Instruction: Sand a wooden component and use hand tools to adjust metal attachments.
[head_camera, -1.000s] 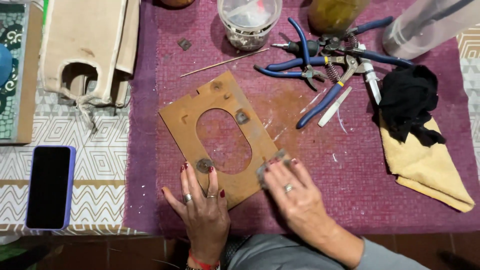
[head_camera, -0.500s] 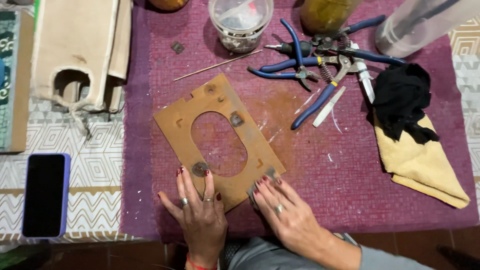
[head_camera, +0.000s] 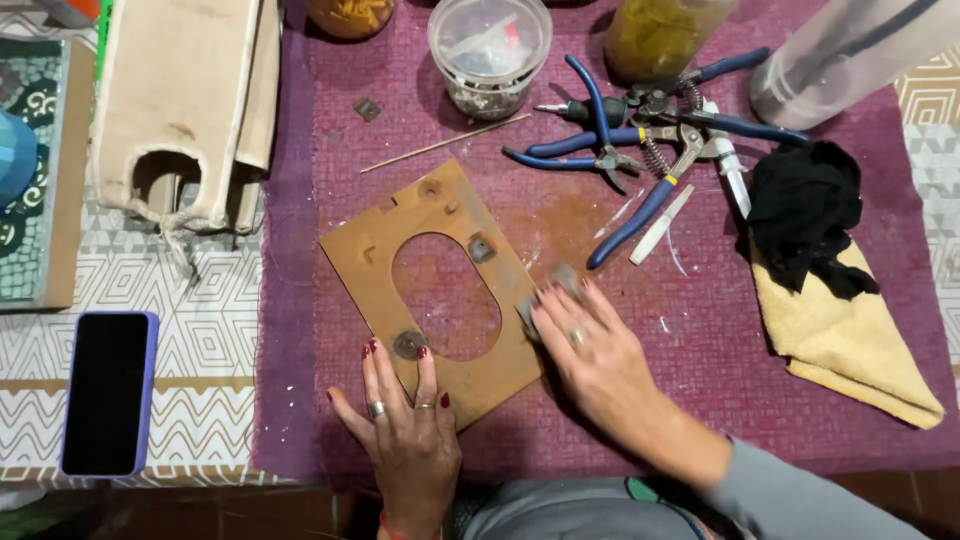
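Starting at the left edge, a dark phone lies on the patterned tablecloth, just short of the table's near edge, with a bare strip of cloth between it and the purple mat. Above it a pale wooden piece with an arched cut-out overhangs the mat's left border.

On the mat lies a brown board with an oval hole in its middle, set at an angle so that one corner points up toward a thin wooden stick. The left hand rests flat on the board's near corner, fingers spread and pressing down, gripping nothing; its fingertips sit either side of a small round metal piece by the hole's rim. The mat between the stick and the board's upper edge is bare.

The right hand presses a small grey block against the board's right edge, fingers curled over it, thumb hidden, so how tightly it holds I cannot tell. To the right of this hand the mat is open as far as the cloths.

Farther back stand a clear plastic tub and a jar, with a tangle of blue-handled pliers in front of them. At the right, a black rag lies on a yellow cloth, which reaches nearly to the mat's right edge.
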